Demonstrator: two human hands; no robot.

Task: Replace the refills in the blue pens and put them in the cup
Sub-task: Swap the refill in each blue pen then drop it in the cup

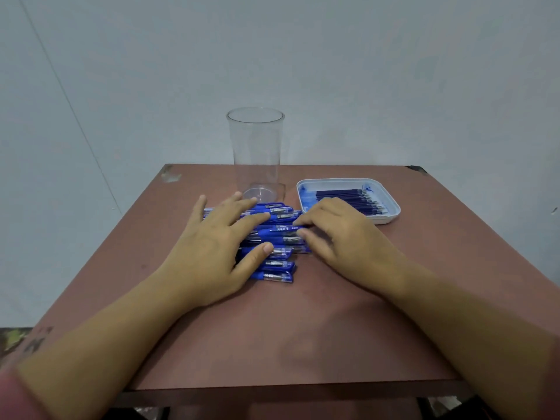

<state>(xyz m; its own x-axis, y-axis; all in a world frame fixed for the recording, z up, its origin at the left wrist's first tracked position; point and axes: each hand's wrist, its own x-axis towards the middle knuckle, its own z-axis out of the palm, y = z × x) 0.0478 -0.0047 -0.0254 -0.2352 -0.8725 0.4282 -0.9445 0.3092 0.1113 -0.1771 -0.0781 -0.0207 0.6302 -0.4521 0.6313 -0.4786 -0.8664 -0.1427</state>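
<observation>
Several blue pens (277, 237) lie side by side in a row at the middle of the brown table (272, 328). My left hand (212, 253) rests flat on the left part of the row, fingers spread. My right hand (342, 237) touches the right ends of the pens with its fingertips, the thumb and forefinger pinching at one pen's end. A tall clear cup (256, 153) stands upright and empty just behind the pens. To its right a white tray (391, 207) holds several dark blue refills (351, 198).
The table is small, and its front edge (288, 386) is close to me. A pale wall stands right behind the table. The far left corner of the tabletop (171, 175) is chipped.
</observation>
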